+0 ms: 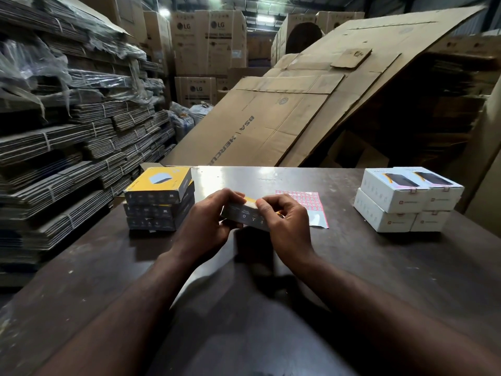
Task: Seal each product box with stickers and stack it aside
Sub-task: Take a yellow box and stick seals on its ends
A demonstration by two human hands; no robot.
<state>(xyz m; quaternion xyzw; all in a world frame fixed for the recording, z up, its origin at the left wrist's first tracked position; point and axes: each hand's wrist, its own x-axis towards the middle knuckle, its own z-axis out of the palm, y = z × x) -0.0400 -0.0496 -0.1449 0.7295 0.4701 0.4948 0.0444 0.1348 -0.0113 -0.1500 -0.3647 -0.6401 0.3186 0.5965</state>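
A yellow-and-grey product box (245, 214) is held just above the dark table (379, 267) at its middle. My left hand (208, 223) grips the box's left end, fingers curled over its top. My right hand (284, 221) holds the right end, its thumb pressing on the box's top front edge. Behind my right hand lies a sheet of small pink-edged stickers (309, 204), partly hidden. A stack of three matching yellow-and-grey boxes (158, 199) stands to the left.
Several white product boxes (406, 199) are stacked two high at the table's right. Bundled flat cardboard (67, 145) is piled high on the left. Large flattened cartons (298, 104) lean behind the table.
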